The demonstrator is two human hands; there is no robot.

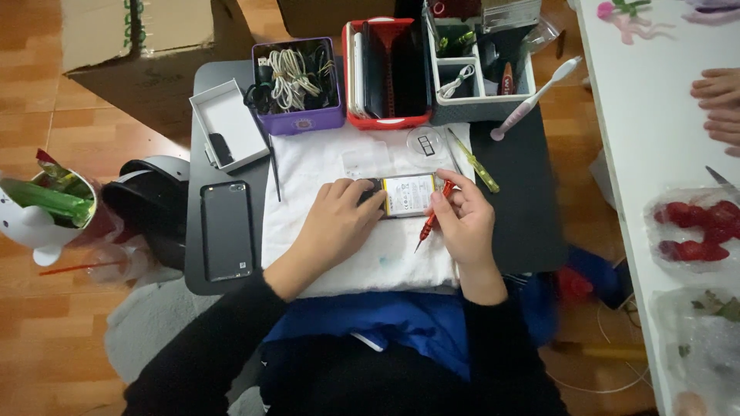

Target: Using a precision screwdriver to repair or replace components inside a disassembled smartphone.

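Observation:
An opened phone (406,194) with its battery showing lies on a white towel (362,254) on a small black table (516,223). My left hand (339,219) rests on the phone's left end and holds it down. My right hand (462,219) touches the phone's right end and grips a small red screwdriver (432,219), its tip pointing down toward me. A yellow-green tool (478,166) lies on the towel just beyond my right hand.
A black phone back (226,229) lies at the left. An open white box (228,123), a purple cable box (297,81), a red tray (385,73), a grey organiser (478,69) and a toothbrush (532,96) stand behind. Another person's hand (718,104) rests on a white table with strawberries (697,231).

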